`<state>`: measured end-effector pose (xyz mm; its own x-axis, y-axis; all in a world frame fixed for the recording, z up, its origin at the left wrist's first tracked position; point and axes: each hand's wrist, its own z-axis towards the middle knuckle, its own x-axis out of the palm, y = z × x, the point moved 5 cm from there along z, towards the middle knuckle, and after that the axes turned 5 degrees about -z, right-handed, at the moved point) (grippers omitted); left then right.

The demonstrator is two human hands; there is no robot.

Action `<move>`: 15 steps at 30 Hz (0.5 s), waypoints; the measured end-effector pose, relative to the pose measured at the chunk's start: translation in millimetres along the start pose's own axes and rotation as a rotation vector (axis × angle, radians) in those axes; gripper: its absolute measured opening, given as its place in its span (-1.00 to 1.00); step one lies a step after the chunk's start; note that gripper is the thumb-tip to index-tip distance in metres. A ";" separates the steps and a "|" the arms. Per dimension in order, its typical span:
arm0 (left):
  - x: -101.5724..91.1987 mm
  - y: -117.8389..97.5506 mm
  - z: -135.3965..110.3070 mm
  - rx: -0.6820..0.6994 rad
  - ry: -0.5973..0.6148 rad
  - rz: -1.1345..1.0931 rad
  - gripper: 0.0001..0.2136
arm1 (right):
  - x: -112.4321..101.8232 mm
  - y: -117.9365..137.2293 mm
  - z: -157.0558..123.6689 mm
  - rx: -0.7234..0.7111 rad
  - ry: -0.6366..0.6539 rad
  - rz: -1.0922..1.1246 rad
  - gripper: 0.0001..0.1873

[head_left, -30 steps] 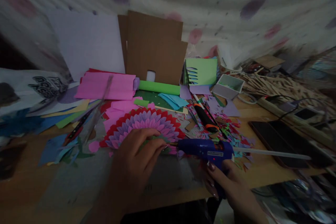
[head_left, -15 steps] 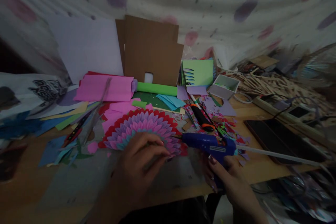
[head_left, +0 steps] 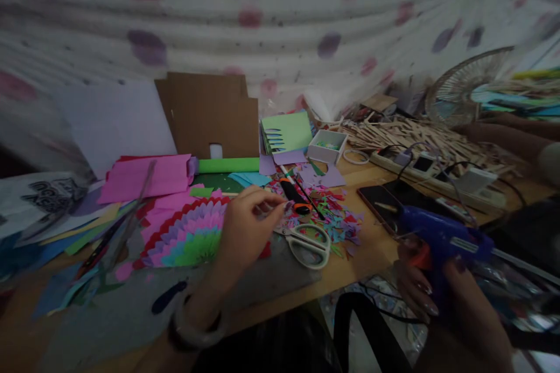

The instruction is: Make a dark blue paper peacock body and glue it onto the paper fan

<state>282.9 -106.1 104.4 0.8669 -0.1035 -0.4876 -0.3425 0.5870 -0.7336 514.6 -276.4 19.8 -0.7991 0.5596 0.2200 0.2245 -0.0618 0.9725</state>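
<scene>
My right hand (head_left: 455,297) is wrapped round the handle of a blue glue gun (head_left: 446,233), held over the table's right front edge. Its nozzle points left, and a pale glue stick (head_left: 525,268) sticks out behind. My left hand (head_left: 247,224) hovers over the right part of a layered paper fan (head_left: 188,239) in red, purple, pink, blue and green. Its fingertips are pinched together; whatever is between them is too small to make out. Beside that hand lie scissors with pale handles (head_left: 321,239), blades partly hidden. A dark blue teardrop-shaped piece (head_left: 168,297) rests near my left wrist.
Paper scraps (head_left: 345,221) and a black-orange cutter (head_left: 294,195) lie mid-table. A white box (head_left: 328,147), phone (head_left: 378,207) and power strip (head_left: 459,183) stand further right. Pink paper (head_left: 135,178) and cardboard (head_left: 214,116) are behind. Another person's arm (head_left: 516,137) reaches in at right.
The glue gun, in my right hand, has moved right, away from the fan. My left hand has risen off the fan's middle toward its right side. The view has turned right; the scissors now show.
</scene>
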 end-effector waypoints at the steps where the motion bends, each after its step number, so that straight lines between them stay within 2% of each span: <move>1: 19.2 -3.2 7.6 -0.010 0.049 0.019 -0.90 | -2.9 -0.6 0.2 0.034 -0.020 0.044 -0.47; 5: 88.8 -9.6 27.4 -0.015 0.310 0.133 -0.93 | -7.2 4.1 -1.1 0.016 -0.036 0.105 -0.50; 7: 108.7 -8.1 31.0 -0.009 0.415 0.193 -0.89 | -7.0 6.2 -1.3 -0.012 -0.032 0.082 -0.50; 8: 112.9 -6.4 32.4 -0.008 0.439 0.217 -0.88 | -6.4 6.8 -1.0 -0.021 -0.029 0.076 -0.50; 9: 112.9 -4.4 33.9 -0.008 0.440 0.236 -0.88 | -5.6 7.2 -0.7 -0.025 -0.028 0.075 -0.50; 11: 101.3 -0.4 37.6 -0.006 0.394 0.254 -0.89 | -3.4 8.2 0.0 -0.024 -0.036 0.081 -0.50; 13: 74.7 3.5 41.2 -0.010 0.308 0.252 -0.89 | 0.0 10.0 0.9 -0.021 -0.046 0.097 -0.51; 15: 33.7 8.7 42.4 -0.041 0.185 0.245 -0.81 | 4.7 11.6 2.7 -0.014 -0.041 0.107 -0.50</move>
<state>324.5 -70.5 101.6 0.6774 -0.1098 -0.7274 -0.5505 0.5801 -0.6003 515.0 -272.3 31.9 -0.7471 0.5828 0.3197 0.2991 -0.1348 0.9447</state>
